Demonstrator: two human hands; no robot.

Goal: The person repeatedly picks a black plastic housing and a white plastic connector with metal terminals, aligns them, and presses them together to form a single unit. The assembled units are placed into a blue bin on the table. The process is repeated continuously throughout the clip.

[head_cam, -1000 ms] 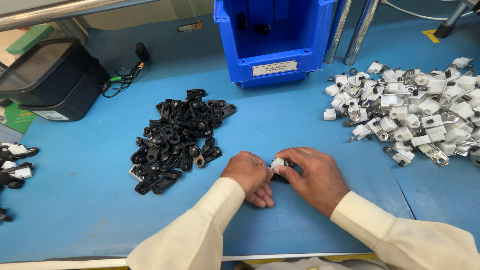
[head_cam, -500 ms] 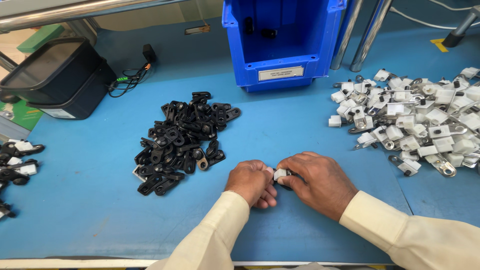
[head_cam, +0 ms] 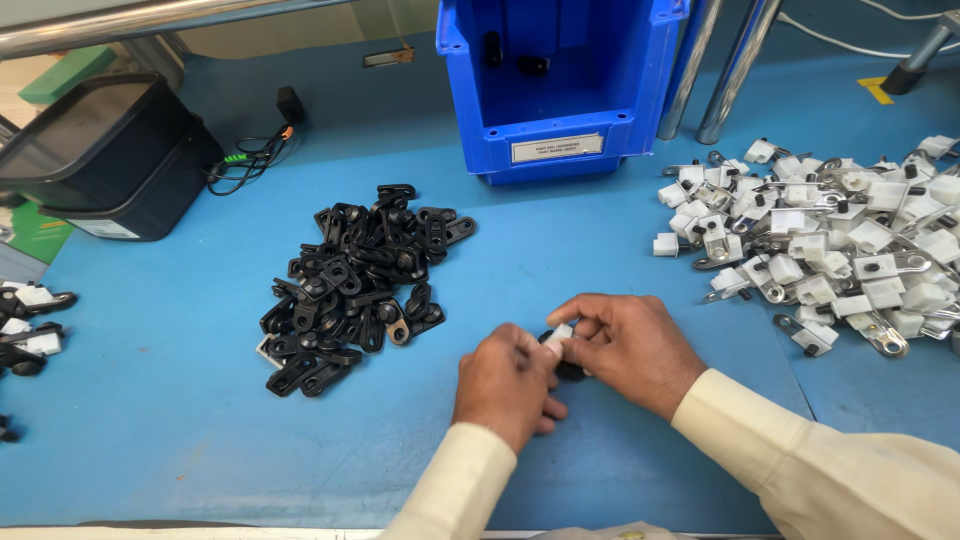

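Between both hands, a small white part shows, mostly hidden.

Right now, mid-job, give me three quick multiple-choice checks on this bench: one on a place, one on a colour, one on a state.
1. Where is the heap of black parts relative to the hands?
A. To their left
B. To their right
C. Inside the bin

2. What colour is the open-fronted bin?
A. Green
B. Blue
C. Grey

3. How is the small white part held?
A. Lying loose on the table
B. In the left hand alone
C. Between both hands

Answers:
1. A, the black heap lies left of the hands, the pile of white parts right.
2. B, its walls are blue.
3. C, the left hand and the right hand meet on it, above the blue table.
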